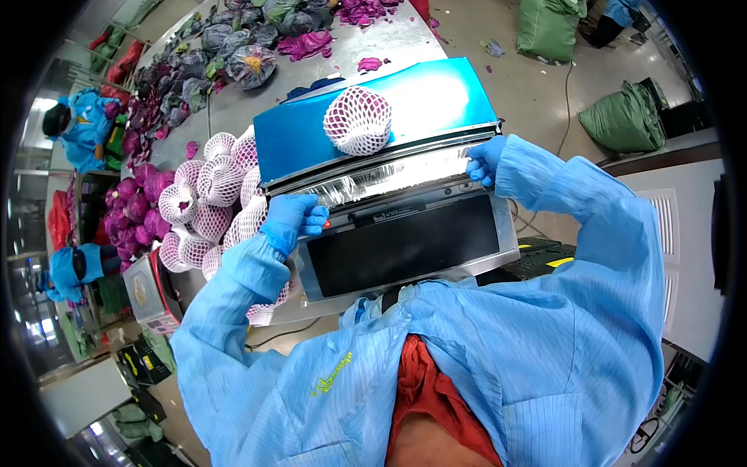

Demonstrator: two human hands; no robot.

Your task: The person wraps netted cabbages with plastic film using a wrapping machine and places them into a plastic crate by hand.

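A strip of clear shiny film (389, 176) stretches across the wrapping machine (405, 233) between my two blue-gloved hands. My left hand (297, 219) is closed on the film's left end, near a small red button. At the right end, my right hand (484, 162) has its fingers closed on the film. Behind the film, a red cabbage in a white foam net (358, 121) rests on the machine's blue top plate (443, 97). The black front plate lies nearest my body.
Netted cabbages (220, 180) and bare purple cabbages (136, 206) are piled at the left. Loose leaves (249, 31) cover the back of the metal table. Green sacks (622, 121) stand on the floor at the right. Co-workers (84, 128) are at the far left.
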